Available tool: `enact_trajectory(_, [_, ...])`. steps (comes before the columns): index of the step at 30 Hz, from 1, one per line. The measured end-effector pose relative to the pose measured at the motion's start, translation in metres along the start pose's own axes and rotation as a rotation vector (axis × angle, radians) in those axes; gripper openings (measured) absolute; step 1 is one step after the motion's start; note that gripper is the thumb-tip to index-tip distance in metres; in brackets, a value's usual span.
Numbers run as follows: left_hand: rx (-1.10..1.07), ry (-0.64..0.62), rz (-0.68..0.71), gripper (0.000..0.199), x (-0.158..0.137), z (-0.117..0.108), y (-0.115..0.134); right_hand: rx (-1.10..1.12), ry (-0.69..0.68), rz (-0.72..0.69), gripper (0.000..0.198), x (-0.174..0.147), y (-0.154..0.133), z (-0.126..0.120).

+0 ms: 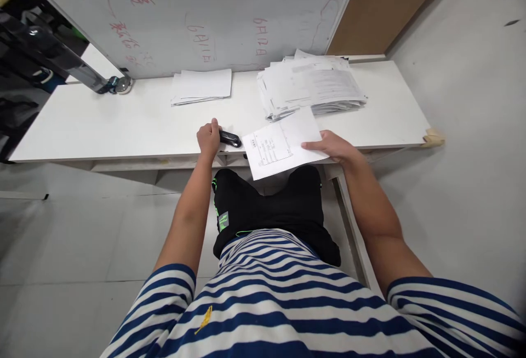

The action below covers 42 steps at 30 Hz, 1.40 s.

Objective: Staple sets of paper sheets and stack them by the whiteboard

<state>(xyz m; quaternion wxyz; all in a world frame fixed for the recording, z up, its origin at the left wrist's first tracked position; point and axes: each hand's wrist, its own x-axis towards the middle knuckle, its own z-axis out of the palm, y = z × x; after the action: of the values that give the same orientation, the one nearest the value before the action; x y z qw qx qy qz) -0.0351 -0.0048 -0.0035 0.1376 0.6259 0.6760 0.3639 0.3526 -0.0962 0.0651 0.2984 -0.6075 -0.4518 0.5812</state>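
Observation:
My left hand (209, 138) is closed around a black stapler (230, 138), whose front end points right toward the paper's edge. Between the thumb and fingers of my right hand (332, 145) is a white printed sheet (283, 144), held tilted over the desk's front edge. Print and a line drawing show on its left half. Whether it is one sheet or several together I cannot tell. The sheet's far corner overlaps the front of a large messy paper pile (312, 81). A smaller, neater paper stack (203, 84) lies behind my left hand.
The white desk (102, 122) runs across in front of me, with a whiteboard (205, 13) bearing red writing along its back. A clear tube-like object (82, 68) leans at the left. A wall (464, 128) stands close at right, beside a taped desk corner (434, 138).

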Motion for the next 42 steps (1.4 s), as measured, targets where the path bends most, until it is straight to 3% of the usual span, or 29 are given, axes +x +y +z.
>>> enact_trajectory(4, [0.006, -0.003, -0.021, 0.066, 0.004, 0.002, -0.005, -0.014, 0.094, -0.087, 0.042, -0.010, -0.005, -0.018])
enact_trajectory(12, [0.012, -0.004, 0.032, 0.058, 0.005, 0.002, -0.007, 0.076, 0.228, -0.144, 0.047, 0.000, 0.027, -0.002])
enact_trajectory(16, [0.022, 0.006, 0.018, 0.056, 0.003, 0.005, -0.005, 0.105, 0.240, -0.186, 0.048, 0.017, 0.014, 0.008])
enact_trajectory(20, [0.038, 0.035, -0.013, 0.053, 0.000, 0.007, -0.002, 0.121, 0.234, -0.363, 0.045, 0.061, -0.039, 0.035])
enact_trajectory(22, [0.063, 0.094, -0.063, 0.051, 0.000, 0.008, -0.001, 0.129, 0.191, -0.383, 0.039, 0.095, -0.075, 0.059])
enact_trajectory(27, [0.076, 0.136, -0.203, 0.049, 0.001, 0.010, 0.002, 0.123, 0.085, -0.242, 0.017, 0.192, -0.152, 0.138])
enact_trajectory(30, [0.062, 0.125, -0.205, 0.050, 0.000, 0.010, 0.001, 0.079, 0.045, -0.175, 0.015, 0.245, -0.172, 0.185])
enact_trajectory(33, [0.035, 0.121, -0.176, 0.056, -0.001, 0.012, 0.000, -0.014, 0.104, -0.103, 0.025, 0.287, -0.176, 0.219])
enact_trajectory(37, [-0.017, 0.132, -0.152, 0.063, 0.000, 0.015, -0.004, -0.158, 0.188, -0.121, 0.050, 0.316, -0.173, 0.236])
enact_trajectory(40, [-0.032, 0.121, -0.163, 0.063, 0.002, 0.015, -0.005, -0.370, 0.233, -0.249, 0.075, 0.312, -0.168, 0.225])
enact_trajectory(42, [-0.036, 0.119, -0.173, 0.061, 0.003, 0.014, -0.004, -0.625, 0.212, -0.371, 0.078, 0.298, -0.161, 0.207])
